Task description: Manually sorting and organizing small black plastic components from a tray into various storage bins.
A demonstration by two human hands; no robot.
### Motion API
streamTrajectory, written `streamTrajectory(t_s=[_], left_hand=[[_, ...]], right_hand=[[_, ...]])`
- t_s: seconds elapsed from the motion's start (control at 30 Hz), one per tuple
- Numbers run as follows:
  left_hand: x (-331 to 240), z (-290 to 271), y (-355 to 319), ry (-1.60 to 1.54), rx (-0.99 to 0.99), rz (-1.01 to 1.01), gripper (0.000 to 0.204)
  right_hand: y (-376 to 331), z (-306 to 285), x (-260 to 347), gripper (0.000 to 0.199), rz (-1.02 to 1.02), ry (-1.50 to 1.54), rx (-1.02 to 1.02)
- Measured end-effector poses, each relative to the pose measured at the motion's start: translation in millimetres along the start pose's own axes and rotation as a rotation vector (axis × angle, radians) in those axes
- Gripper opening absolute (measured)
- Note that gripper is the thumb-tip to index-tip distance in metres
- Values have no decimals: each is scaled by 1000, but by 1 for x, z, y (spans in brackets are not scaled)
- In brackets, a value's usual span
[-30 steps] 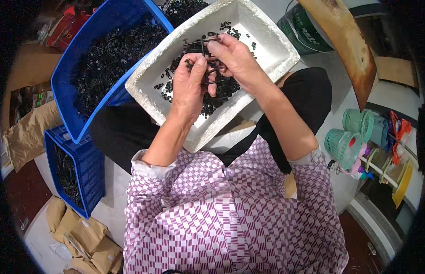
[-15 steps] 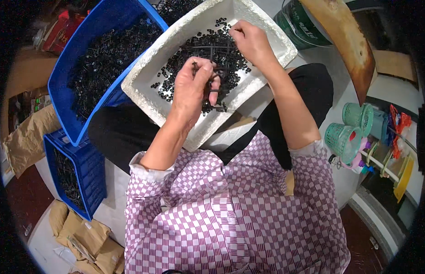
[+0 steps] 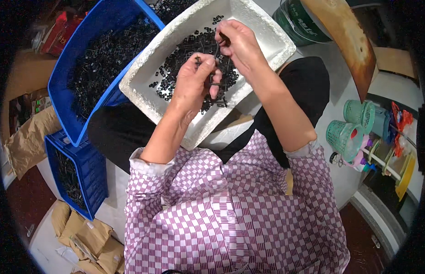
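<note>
Both forearms rise from the lower edge, sleeves pushed back (bare from below the elbow). The left hand (image 3: 194, 84) is curled, fingers pinched together; the right hand (image 3: 237, 43) reaches farther, fingertips pinched, knuckles up.

Head camera looks steeply down, close; rim perhaps too warped.

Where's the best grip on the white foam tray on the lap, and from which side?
Probably the long rims of the white foam tray, one hand on each, coming from its left and right sides. The walls are thick and flared with a broad lip, and the near corner rests on the lap, so the side rims show bare. Loose black parts fill the floor, so keep it level. The blue crate crowds the left rim.
</note>
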State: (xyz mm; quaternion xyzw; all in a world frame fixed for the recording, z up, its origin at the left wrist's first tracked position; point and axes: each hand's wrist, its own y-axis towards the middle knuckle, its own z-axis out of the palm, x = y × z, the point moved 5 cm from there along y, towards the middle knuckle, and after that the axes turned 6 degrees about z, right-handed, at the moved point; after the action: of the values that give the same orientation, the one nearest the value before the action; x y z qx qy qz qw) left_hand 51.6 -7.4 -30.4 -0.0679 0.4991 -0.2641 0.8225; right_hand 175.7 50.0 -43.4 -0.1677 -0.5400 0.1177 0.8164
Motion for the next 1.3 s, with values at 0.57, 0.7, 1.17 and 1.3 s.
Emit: streamTrajectory(t_s=[0.57, 0.7, 1.17, 1.3], left_hand=[[-27, -30, 12, -149, -149, 267, 19], [-26, -26, 18, -135, -166, 277, 19], [-18, -19, 26, 218, -240, 539, 13], [-15, -14, 29, 233, -192, 544, 12]], right_hand=[[-36, 43, -3, 18, 79, -296, 400], [-28, 41, -8, 13, -34, -266, 361], [-7, 32, -13, 8, -434, -845, -121], [25, -1, -34, 8, -451, -769, -173]])
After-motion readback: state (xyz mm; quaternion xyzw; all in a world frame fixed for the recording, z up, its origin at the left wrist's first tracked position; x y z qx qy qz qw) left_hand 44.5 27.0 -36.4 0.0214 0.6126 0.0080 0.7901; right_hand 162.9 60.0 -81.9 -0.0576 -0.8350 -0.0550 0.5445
